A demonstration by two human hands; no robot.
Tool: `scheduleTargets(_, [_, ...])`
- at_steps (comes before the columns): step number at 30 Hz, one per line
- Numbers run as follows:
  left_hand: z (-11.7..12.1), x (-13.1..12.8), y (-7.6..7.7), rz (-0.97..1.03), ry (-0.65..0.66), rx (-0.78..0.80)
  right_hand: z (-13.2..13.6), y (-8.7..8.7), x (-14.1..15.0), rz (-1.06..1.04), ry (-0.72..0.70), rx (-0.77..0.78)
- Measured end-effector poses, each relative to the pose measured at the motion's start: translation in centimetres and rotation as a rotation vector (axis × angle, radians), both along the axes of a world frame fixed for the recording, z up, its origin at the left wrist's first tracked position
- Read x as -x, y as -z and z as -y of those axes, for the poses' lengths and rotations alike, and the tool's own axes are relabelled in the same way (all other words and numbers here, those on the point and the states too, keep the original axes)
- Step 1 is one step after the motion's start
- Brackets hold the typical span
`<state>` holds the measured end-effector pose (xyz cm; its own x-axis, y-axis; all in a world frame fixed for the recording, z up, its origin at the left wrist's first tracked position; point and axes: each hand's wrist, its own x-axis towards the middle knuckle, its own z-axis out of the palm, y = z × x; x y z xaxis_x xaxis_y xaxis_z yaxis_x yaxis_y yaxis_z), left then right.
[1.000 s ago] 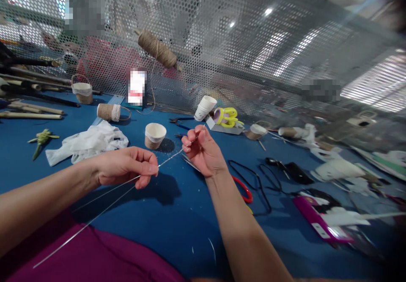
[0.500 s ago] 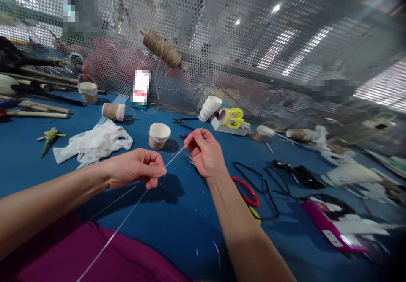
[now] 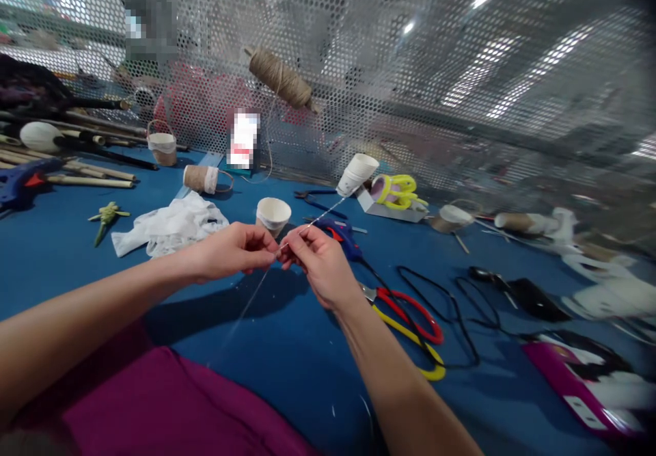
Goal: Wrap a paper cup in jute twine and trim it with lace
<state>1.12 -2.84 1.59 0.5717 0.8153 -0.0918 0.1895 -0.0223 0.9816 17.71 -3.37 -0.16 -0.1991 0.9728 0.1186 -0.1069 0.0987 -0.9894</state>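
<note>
A thin white string (image 3: 326,212), twisted along part of its length, runs between my two hands over the blue table. My left hand (image 3: 240,251) pinches it between thumb and fingers, and a loose, blurred tail hangs below. Close beside, almost touching, my right hand (image 3: 320,261) pinches the twisted part, whose end sticks out up and to the right. Just behind the hands stands a small paper cup wrapped in brown twine (image 3: 273,214), its lower part partly hidden. A blue glue gun (image 3: 346,238) lies behind my right hand.
Scissors with red and yellow handles (image 3: 435,333) and a black cord (image 3: 456,305) lie right of my right forearm. White lace (image 3: 174,227) is at left. Stacked paper cups (image 3: 357,174) and yellow scissors (image 3: 400,189) stand at the back, before a mesh panel (image 3: 389,87) holding a twine spool (image 3: 279,78).
My hands have come together; my right hand has slid down along the string, leaving a longer twisted end beyond it. The view has shifted a little, showing more of the glue gun and scissors.
</note>
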Motion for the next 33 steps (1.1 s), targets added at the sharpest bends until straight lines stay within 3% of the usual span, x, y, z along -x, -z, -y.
scheduleTargets(4, [-0.2, -0.2, 0.6, -0.032, -0.067, -0.129, 0.1, -0.1, 0.1, 0.024, -0.006, 0.027])
scheduleTargets(10, [-0.6, 0.3, 0.1, 0.051, -0.038, -0.011, -0.2, -0.8, 0.2, -0.011, 0.025, 0.034])
scheduleTargets(15, [-0.5, 0.2, -0.2, -0.006, -0.123, -0.106, -0.8, -1.3, 0.5, 0.000, 0.045, 0.049])
scheduleTargets(22, [0.3, 0.5, -1.2, -0.107, -0.158, -0.370, -0.7, -2.0, 0.7, 0.013, 0.072, -0.014])
scheduleTargets(26, [1.1, 0.9, -2.5, -0.240, -0.362, -0.818, -1.1, -2.7, 0.0, -0.063, 0.126, 0.020])
scheduleTargets(28, [1.2, 1.0, -2.7, -0.273, -0.409, -0.932, -1.2, -2.8, -0.3, -0.086, 0.098, 0.045])
scheduleTargets(30, [0.8, 1.0, -2.6, -0.291, -0.368, -0.860, -1.3, -2.8, -0.3, -0.091, 0.039, 0.035])
scheduleTargets(33, [-0.2, 1.1, -1.9, -0.262, -0.203, -0.590, -1.4, -2.5, -0.4, -0.077, -0.052, 0.003])
